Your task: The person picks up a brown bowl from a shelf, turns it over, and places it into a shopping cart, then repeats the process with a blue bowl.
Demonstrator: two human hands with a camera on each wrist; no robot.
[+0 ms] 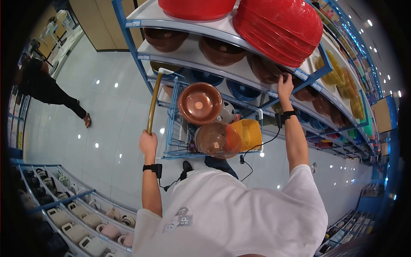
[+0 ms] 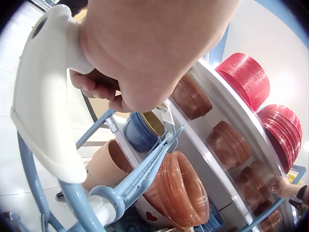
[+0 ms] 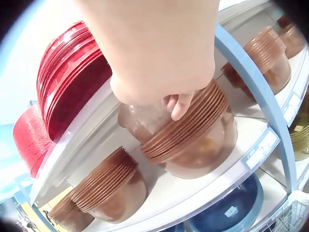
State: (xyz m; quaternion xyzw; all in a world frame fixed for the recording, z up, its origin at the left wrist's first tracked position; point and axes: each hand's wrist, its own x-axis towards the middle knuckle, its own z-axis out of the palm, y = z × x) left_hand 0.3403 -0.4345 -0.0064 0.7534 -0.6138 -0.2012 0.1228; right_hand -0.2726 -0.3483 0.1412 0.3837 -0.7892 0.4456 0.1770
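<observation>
So this is a store aisle with a shiny tiled floor (image 1: pixel 102 128) and a tall rack (image 1: pixel 192 64). Left hand (image 1: pixel 148 142) is wrapped round the cart's handle bar (image 1: pixel 155 103). In the cart (image 1: pixel 175 132) there's 1 brown basin (image 1: pixel 200 103), plus 1 yellow bin (image 1: pixel 248 135) further right. Right hand (image 1: pixel 285 85) has its fingers on a stack of brown bowls (image 3: pixel 193 140) on a shelf; can't tell if it's gripping.
</observation>
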